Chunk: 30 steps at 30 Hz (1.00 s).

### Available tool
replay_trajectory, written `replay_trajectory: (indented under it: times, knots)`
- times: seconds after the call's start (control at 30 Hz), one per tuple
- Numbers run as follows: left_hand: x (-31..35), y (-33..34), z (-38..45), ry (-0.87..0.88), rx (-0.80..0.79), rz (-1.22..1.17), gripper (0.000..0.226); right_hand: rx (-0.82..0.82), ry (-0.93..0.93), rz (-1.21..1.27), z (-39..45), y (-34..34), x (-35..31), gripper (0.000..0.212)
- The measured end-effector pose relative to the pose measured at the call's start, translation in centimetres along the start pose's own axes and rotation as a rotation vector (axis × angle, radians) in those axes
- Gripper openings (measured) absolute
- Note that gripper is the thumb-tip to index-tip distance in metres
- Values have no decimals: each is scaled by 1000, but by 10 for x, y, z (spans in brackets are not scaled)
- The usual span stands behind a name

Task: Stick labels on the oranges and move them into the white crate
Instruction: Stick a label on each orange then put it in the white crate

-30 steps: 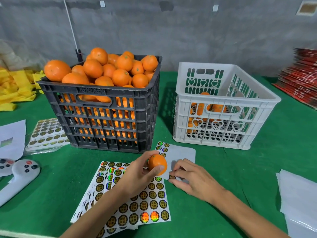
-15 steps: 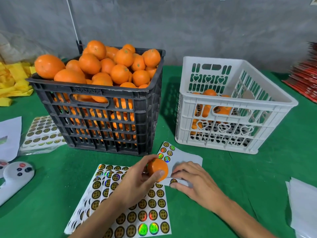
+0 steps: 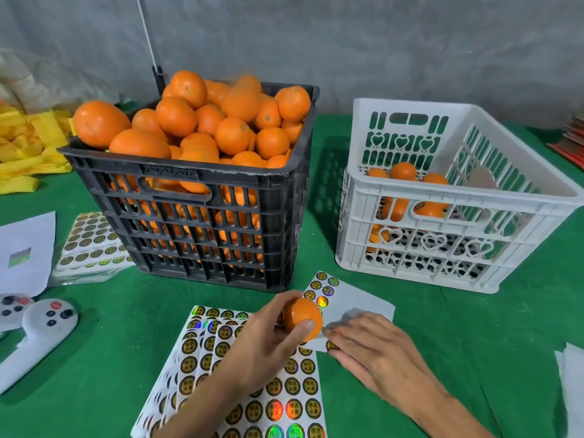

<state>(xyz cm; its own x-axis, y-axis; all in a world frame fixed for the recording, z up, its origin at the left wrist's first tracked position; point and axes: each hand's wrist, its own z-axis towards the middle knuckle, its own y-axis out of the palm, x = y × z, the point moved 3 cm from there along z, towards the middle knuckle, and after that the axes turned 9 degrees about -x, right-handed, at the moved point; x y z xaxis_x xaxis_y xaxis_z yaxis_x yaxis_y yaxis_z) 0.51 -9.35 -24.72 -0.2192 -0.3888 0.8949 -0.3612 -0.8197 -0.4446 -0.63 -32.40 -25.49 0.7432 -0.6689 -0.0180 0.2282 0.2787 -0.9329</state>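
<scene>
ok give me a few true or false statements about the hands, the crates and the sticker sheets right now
1. The left hand holds an orange. True.
2. The white crate has no fruit in it. False: a few oranges lie inside.
3. The right hand rests on a mostly peeled sticker sheet. True.
4. The black crate is nearly empty. False: oranges are heaped above its rim.
5. The black crate stands to the right of the white one. False: it stands to the left.

Tabletop point(image 3: 395, 368): green matt cloth, felt-like nap. Black crate point(image 3: 202, 229) and white crate point(image 3: 442, 241): moulded plastic lattice, dull sheen. Label sheets point(image 3: 284, 403): white paper backing with glossy holographic foil stickers; oranges point(image 3: 202, 121) smooth-skinned, slightly dimpled.
</scene>
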Motion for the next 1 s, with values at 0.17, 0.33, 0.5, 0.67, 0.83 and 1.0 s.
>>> replay_trajectory:
  times: [0.17, 0.33, 0.5, 0.67, 0.83, 1.0]
  knots:
    - [1, 4, -1, -22, -4, 126, 48, 32, -12, -13, 0, -1, -1, 29]
    - [2, 6, 2, -77, 9, 186, 47, 8, -12, 41, 1, -2, -1, 20]
    - [-2, 5, 1, -74, 19, 182, 51, -43, 135, 167, 8, -1, 6, 39]
    - [2, 5, 0, -53, 46, 150, 53, -53, 137, 262, 7, -2, 6, 32]
    - [2, 3, 0, -65, 45, 133, 62, -34, 102, 218, 6, -6, 2, 30]
    - [0, 4, 1, -28, 29, 115, 56, -28, 66, 196, 5, -7, 0, 22]
